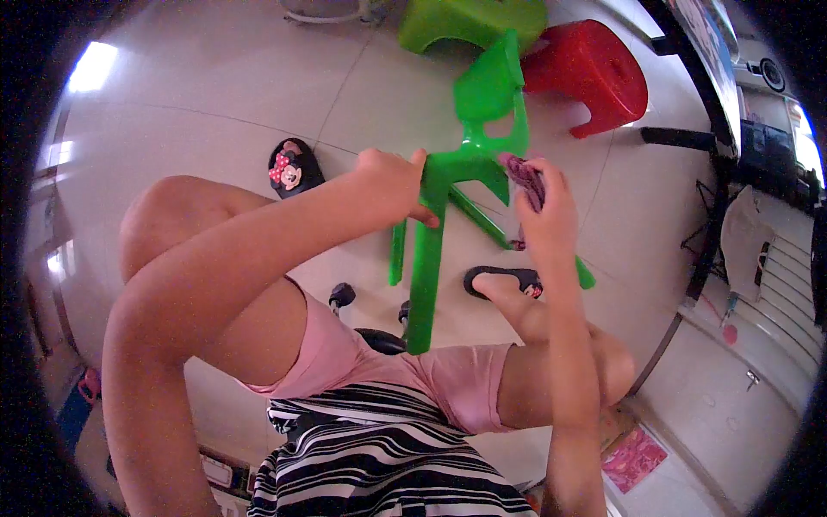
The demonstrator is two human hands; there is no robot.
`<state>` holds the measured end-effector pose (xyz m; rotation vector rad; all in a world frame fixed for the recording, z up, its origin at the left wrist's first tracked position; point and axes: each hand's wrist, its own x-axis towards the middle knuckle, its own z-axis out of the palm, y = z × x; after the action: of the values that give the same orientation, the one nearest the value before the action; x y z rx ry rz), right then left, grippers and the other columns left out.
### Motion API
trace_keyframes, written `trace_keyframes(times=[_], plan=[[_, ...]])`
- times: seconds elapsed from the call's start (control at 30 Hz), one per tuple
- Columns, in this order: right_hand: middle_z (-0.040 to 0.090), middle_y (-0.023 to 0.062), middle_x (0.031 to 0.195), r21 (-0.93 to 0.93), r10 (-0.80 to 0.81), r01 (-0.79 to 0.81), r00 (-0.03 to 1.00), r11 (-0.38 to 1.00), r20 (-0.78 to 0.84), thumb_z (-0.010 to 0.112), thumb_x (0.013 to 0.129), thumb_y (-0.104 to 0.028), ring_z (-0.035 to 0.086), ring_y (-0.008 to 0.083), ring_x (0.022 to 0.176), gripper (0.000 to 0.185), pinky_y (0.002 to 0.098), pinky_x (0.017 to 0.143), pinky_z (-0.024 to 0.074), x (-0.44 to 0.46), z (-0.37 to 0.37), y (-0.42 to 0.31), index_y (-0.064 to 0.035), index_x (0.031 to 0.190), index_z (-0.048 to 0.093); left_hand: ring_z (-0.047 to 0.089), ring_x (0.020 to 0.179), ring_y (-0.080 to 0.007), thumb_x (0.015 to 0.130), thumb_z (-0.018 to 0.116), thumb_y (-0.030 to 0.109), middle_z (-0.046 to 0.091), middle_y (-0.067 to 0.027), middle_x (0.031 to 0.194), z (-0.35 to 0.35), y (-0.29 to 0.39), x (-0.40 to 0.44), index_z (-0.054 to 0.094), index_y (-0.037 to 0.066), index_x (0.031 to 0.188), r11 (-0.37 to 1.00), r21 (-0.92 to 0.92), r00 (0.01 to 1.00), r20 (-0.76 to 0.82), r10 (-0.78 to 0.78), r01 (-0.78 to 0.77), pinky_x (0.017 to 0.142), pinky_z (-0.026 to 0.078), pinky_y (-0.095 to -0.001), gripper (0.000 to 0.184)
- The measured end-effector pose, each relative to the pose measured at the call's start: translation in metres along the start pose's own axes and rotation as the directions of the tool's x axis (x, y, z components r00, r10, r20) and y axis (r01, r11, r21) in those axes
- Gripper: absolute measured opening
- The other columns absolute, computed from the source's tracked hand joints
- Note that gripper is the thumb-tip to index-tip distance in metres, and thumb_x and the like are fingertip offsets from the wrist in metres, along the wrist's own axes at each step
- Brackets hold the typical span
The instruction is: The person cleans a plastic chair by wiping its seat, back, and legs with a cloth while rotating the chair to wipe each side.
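A small green plastic chair [428,267] stands tipped between my knees, its legs pointing in different directions and its backrest away from me. My left hand [394,183] grips the chair at the top of one leg, thumb showing on the near side. In my right hand [551,211] is a bunched purple cloth [525,183], pressed between fingers and thumb. The cloth is beside the seat's right edge; whether it touches the plastic I cannot tell.
Behind the chair stand a light-green stool [469,24] and a red stool [594,77]. My feet wear black slippers [293,168] on the tiled floor [233,77]. Black casters [342,295] show below me. At right are a large screen [711,52] and a white cabinet [732,396].
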<state>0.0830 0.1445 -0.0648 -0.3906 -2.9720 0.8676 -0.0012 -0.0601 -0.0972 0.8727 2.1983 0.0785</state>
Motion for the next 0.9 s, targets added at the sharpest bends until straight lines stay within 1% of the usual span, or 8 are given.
trace_keyframes(times=[0.27, 0.37, 0.47, 0.57, 0.7, 0.8, 0.87, 0.9], plan=[[0.060, 0.0141, 0.109, -0.020, 0.109, -0.110, 0.994, 0.994, -0.022, 0.063, 0.079, -0.006, 0.060, 0.0266, 0.099, 0.035, 0.0341, 0.088, 0.0459, -0.005, -0.019, 0.054, -0.0040, 0.114, 0.055, 0.067, 0.086, -0.0332, 0.065, 0.065, 0.072, 0.067, -0.0165, 0.092, 0.000, 0.002, 0.000, 0.037, -0.002, 0.123, 1.000, 0.003, 1.000, 0.014, 0.007, -0.007, 0.072, 0.052, -0.0443, 0.098], [0.059, 0.0168, 0.109, 0.018, 0.074, -0.074, 0.997, 0.997, -0.022, 0.064, 0.077, -0.008, 0.060, 0.0335, 0.099, 0.036, 0.0392, 0.086, 0.0473, -0.007, -0.021, 0.059, -0.0070, 0.112, 0.056, 0.067, 0.086, -0.0355, 0.065, 0.065, 0.070, 0.066, -0.0182, 0.092, 0.002, 0.003, -0.001, 0.037, -0.002, 0.122, 1.000, -0.012, 1.000, 0.002, 0.018, -0.018, 0.072, 0.053, -0.0464, 0.097], [0.060, 0.0172, 0.106, -0.064, 0.031, -0.034, 0.999, 0.997, -0.041, 0.066, 0.077, -0.011, 0.061, 0.0324, 0.096, 0.036, 0.0386, 0.085, 0.0480, -0.006, -0.020, 0.058, -0.0059, 0.111, 0.057, 0.067, 0.086, -0.0344, 0.064, 0.065, 0.071, 0.067, -0.0177, 0.092, -0.005, 0.006, -0.001, 0.038, -0.002, 0.123, 1.000, 0.007, 0.999, 0.034, 0.005, -0.005, 0.072, 0.052, -0.0454, 0.098], [0.062, 0.0123, 0.106, -0.062, 0.128, -0.128, 0.992, 0.990, 0.001, 0.067, 0.077, -0.007, 0.061, 0.0197, 0.097, 0.036, 0.0300, 0.088, 0.0459, -0.002, -0.020, 0.051, -0.0028, 0.111, 0.057, 0.067, 0.088, -0.0321, 0.063, 0.066, 0.071, 0.067, -0.0165, 0.093, -0.010, 0.009, 0.002, 0.038, -0.002, 0.124, 0.992, 0.122, 0.998, 0.051, -0.048, 0.042, 0.074, 0.052, -0.0434, 0.099], [0.064, 0.0116, 0.094, -0.012, 0.126, -0.126, 0.992, 0.992, 0.013, 0.072, 0.074, -0.008, 0.062, 0.0177, 0.086, 0.035, 0.0284, 0.078, 0.0481, 0.000, -0.021, 0.052, -0.0017, 0.105, 0.057, 0.063, 0.103, -0.0285, 0.063, 0.063, 0.075, 0.062, -0.0128, 0.115, -0.018, 0.021, 0.004, 0.027, 0.001, 0.140, 0.956, 0.261, 0.985, 0.069, -0.158, 0.135, 0.086, 0.046, -0.0486, 0.113], [0.065, 0.0120, 0.089, 0.002, 0.160, -0.160, 0.986, 0.987, 0.037, 0.074, 0.071, -0.010, 0.063, 0.0196, 0.081, 0.033, 0.0303, 0.074, 0.0490, 0.002, -0.023, 0.050, -0.0025, 0.099, 0.057, 0.055, 0.115, -0.0298, 0.068, 0.065, 0.068, 0.054, -0.0152, 0.128, -0.023, 0.033, -0.004, 0.025, 0.002, 0.142, 0.950, 0.283, 0.988, 0.037, -0.147, 0.131, 0.090, 0.044, -0.0479, 0.107], [0.066, 0.0146, 0.093, 0.010, 0.194, -0.195, 0.980, 0.981, 0.048, 0.077, 0.070, -0.014, 0.065, 0.0273, 0.084, 0.034, 0.0359, 0.075, 0.0504, 0.002, -0.025, 0.044, -0.0048, 0.096, 0.058, 0.052, 0.118, -0.0319, 0.065, 0.071, 0.062, 0.051, -0.0160, 0.129, -0.014, 0.043, -0.009, 0.026, 0.004, 0.143, 0.940, 0.315, 0.985, -0.143, -0.091, 0.133, 0.089, 0.046, -0.0457, 0.107], [0.066, 0.0126, 0.090, 0.029, 0.191, -0.192, 0.981, 0.981, 0.041, 0.076, 0.071, -0.011, 0.064, 0.0225, 0.081, 0.031, 0.0330, 0.073, 0.0494, 0.003, -0.025, 0.043, -0.0041, 0.095, 0.058, 0.051, 0.119, -0.0329, 0.064, 0.074, 0.060, 0.049, -0.0164, 0.130, -0.007, 0.048, -0.011, 0.027, 0.005, 0.143, 0.934, 0.331, 0.971, -0.231, -0.059, 0.135, 0.088, 0.047, -0.0447, 0.107]])
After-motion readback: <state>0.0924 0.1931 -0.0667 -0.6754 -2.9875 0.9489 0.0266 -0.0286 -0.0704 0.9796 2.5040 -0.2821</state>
